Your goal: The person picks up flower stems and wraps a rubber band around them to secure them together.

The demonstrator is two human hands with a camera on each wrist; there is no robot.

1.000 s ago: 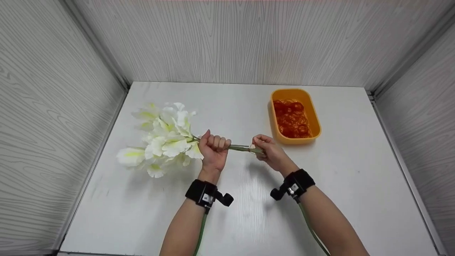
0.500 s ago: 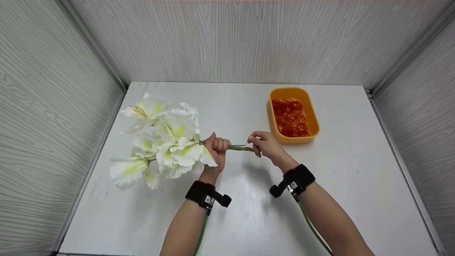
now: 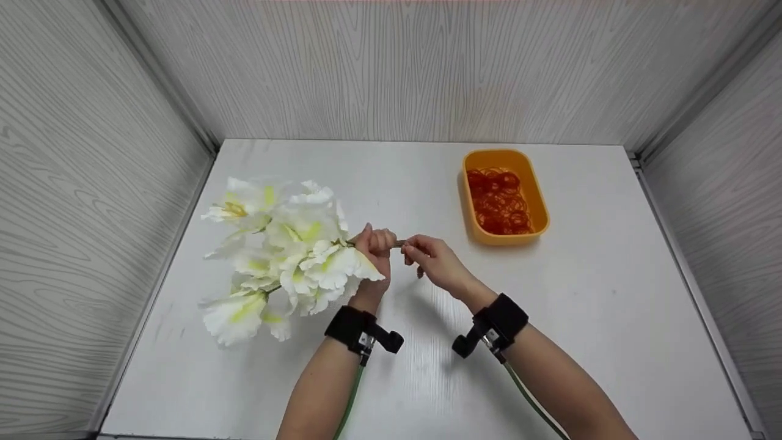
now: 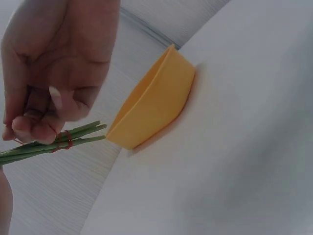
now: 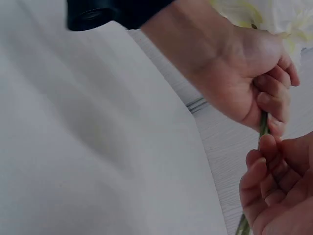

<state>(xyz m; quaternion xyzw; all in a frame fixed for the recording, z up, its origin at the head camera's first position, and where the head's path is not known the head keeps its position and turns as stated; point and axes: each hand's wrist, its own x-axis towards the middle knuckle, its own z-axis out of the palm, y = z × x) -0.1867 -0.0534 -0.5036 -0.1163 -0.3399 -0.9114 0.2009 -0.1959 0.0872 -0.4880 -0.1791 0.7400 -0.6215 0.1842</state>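
A bunch of white artificial flowers with yellow-green centres (image 3: 305, 244) hangs above the table at the left of the head view. My left hand (image 3: 377, 250) grips its green stems (image 4: 83, 133) just below the blooms. My right hand (image 3: 437, 263) is close beside it, thumb and fingertips pinching at the stems. In the left wrist view a red rubber band (image 4: 63, 141) circles the stems near their cut ends, and a thin red strand runs to the right fingertips. The right wrist view shows the fingers of both hands almost touching along the stems.
An orange-yellow container (image 3: 506, 239) holding many red rubber bands (image 3: 500, 201) stands on the white table (image 3: 611, 318), beyond my right hand. Grey wood-grain panels (image 3: 391, 73) close in the back and both sides.
My right hand has slid left along the stems, from near their ends to beside my left hand. The flower heads have turned and tipped nearer to me. The container stays put.
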